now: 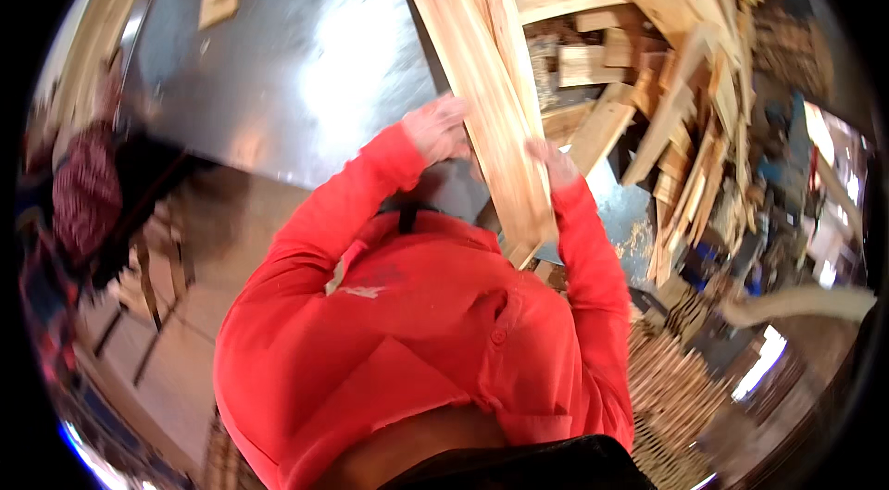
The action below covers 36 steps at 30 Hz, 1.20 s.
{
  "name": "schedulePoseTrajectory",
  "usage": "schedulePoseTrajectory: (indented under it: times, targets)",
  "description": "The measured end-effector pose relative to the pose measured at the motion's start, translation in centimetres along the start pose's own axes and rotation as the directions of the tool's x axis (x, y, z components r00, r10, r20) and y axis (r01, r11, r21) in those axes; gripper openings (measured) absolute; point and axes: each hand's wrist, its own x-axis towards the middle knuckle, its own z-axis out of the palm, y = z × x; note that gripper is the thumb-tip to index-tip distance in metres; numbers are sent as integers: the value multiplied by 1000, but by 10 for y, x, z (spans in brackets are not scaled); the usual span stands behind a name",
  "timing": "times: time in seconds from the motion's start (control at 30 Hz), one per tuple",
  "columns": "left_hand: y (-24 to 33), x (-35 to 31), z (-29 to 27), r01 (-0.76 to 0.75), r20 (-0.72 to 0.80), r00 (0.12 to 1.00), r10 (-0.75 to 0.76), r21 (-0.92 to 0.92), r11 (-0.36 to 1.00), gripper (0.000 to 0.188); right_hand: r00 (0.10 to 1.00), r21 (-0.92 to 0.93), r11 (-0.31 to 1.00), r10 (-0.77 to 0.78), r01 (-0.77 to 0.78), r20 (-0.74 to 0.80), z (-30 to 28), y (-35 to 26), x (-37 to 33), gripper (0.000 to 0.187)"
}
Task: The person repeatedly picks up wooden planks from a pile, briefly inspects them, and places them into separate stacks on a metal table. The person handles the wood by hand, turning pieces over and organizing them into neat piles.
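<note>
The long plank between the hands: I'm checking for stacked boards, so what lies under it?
Part of a second board shows beneath the long plank, along its right edge. Whatever else the plank covers cannot be seen.

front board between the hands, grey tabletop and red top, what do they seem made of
Front board: wood, apparently unvarnished, by its pale streaked grain and lack of gloss. Grey tabletop: probably smooth metal, judging by the broad bright glare. Red top: matte cloth, from its soft folds; fibre unclear.
</note>
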Motion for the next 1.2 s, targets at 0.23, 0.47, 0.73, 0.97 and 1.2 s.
schedulePoseTrajectory:
  times: [0.23,0.47,0.73,0.97,1.2]
  targets:
    - [-12,-21,-25,111,-478,844,-246,-292,950,51,865,-378,918,-283,120,-414,-19,18,77,68]
    - [-50,-16,-13,219,-593,774,-221,-77,973,47,1000,-879,-477,-5,6,10,63,21,61,81]
    - [-56,-29,-13,154,-623,765,-167,-74,985,39,555,-272,-521,-830,-809,-61,11,-264,60,115]
    - [-18,-29,12,132,-651,698,-298,-292,947,52,861,-286,-833,-506,-475,46,47,-192,94,84]
    - [-35,-8,28,-204,-621,724,-300,-608,768,84,879,-931,-279,-469,-235,-82,84,-38,118,81]
